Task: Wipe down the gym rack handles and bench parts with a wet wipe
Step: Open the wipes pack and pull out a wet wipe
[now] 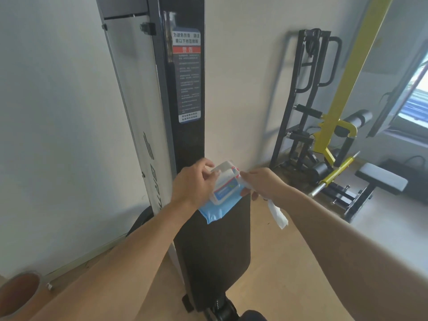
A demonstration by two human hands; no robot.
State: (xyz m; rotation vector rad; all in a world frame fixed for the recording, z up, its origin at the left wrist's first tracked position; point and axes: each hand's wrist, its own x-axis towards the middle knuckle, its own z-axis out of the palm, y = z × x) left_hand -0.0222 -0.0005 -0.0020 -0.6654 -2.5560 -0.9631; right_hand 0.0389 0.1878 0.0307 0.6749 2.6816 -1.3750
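1 head-worn wide-angle view looks forward and down, close over both forearms. The bench pad [213, 246] runs away from it to the upright [185, 89]; the yellow rack [333, 126] stands farther right.

White wet wipe [276, 210], crumpled, dangling.

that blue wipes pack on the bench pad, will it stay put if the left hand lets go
Probably not reliably. The wipes pack looks soft and floppy, and one corner hangs past the edge of the bench pad. The left hand presses on it while the right hand holds a limp wet wipe, so it seems light enough to shift.
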